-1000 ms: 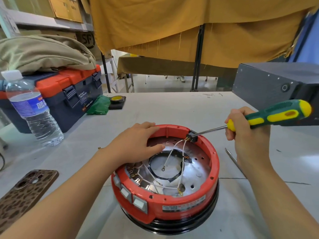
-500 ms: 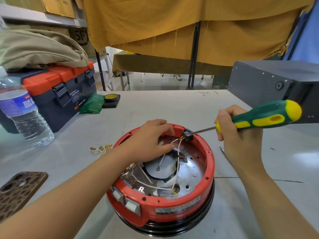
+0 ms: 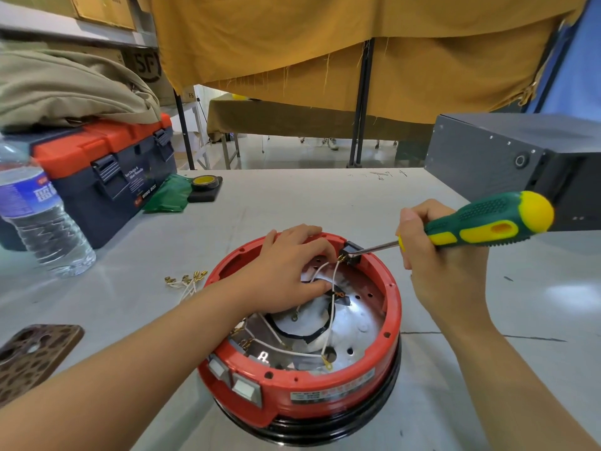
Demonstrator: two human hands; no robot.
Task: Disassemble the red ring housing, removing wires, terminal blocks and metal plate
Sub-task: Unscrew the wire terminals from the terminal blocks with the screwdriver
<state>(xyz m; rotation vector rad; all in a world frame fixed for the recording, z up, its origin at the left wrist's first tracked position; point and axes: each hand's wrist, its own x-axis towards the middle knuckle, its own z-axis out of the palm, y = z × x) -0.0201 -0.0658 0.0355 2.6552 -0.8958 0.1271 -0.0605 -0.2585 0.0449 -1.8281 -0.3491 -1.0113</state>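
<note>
At the far rim of the round red plastic ring housing [image 3: 325, 390], your left hand [image 3: 286, 271] has shifted to pinch the white wires [image 3: 320, 271] beside the small black terminal block [image 3: 353, 250]; your right hand [image 3: 445, 265] keeps gripping the green-and-yellow screwdriver [image 3: 481, 224]: that terminal is being freed.

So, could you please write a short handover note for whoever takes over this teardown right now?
Right hand grips the green-and-yellow screwdriver, tip in the black terminal block on the far rim of the red ring housing.
Left hand rests inside the housing, fingers curled at the white wires by that block.
Done: one bundle of removed wires lies on the table, left of the housing.
Left: free this block, pull the remaining wires, then lift out the metal plate.
</note>
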